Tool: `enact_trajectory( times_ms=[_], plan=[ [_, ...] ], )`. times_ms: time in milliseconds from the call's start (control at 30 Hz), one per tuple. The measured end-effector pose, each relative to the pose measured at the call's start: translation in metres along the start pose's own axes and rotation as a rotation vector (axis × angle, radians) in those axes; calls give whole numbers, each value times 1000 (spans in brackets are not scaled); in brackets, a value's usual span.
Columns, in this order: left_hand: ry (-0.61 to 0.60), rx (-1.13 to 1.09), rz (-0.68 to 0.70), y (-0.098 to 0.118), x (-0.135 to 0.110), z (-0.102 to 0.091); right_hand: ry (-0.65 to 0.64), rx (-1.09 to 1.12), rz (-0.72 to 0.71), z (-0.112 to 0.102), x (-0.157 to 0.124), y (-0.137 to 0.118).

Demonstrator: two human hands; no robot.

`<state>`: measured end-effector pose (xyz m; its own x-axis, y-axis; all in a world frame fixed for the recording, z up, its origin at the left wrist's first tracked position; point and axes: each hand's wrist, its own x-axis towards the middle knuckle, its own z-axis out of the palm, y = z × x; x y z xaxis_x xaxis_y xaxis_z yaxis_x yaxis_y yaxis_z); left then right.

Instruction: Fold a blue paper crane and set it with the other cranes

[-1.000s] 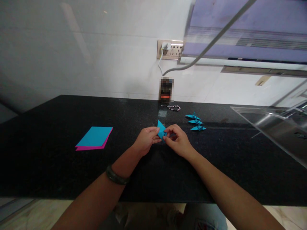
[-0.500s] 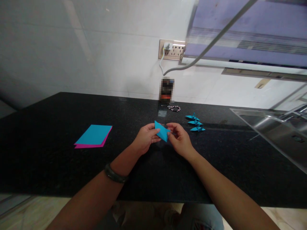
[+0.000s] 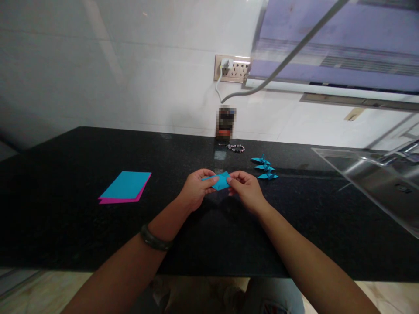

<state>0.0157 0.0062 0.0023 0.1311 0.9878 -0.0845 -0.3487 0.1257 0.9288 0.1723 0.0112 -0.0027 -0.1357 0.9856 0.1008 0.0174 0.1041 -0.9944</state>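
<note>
A folded piece of blue origami paper (image 3: 221, 181) is held between my two hands above the dark counter. My left hand (image 3: 198, 188) pinches its left side, thumb on top and fingers beneath. My right hand (image 3: 245, 188) grips the right corner between thumb and fingers. To the right of my right hand, three blue paper cranes (image 3: 267, 176) sit in a short column. Off to the left lies a stack of square paper (image 3: 126, 185), blue on top with pink showing below.
The black counter (image 3: 81, 235) runs along a white wall. Behind my hands stand a blurred-out object (image 3: 225, 124) and a beaded loop (image 3: 237, 148). A steel sink (image 3: 389, 187) is set in at the right. A cable hangs from the wall socket (image 3: 231, 68).
The folded blue paper has turned from a steep slant to lying nearly level between my hands. Both hands keep hold of it, and my right fingers have closed in on its corner.
</note>
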Motion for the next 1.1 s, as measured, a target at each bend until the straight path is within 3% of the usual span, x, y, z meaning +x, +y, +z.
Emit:
enact_trajectory(
  times_ms=[167,300,567,867,1100],
  plan=[
    [-111,165,-20,-4,-4,2,91,-38,-103,-1,0,1],
    [-123,204,-18,-7,-5,4,63,-96,-177,1,-2,3],
    [-34,220,29,-4,-5,5,48,-5,-158,3,-3,-1],
    [-72,53,-41,-5,-2,2,-64,301,-62,-1,-2,-1],
    [-25,215,54,-3,-3,5,-23,298,-64,-2,0,-1]
  ],
)
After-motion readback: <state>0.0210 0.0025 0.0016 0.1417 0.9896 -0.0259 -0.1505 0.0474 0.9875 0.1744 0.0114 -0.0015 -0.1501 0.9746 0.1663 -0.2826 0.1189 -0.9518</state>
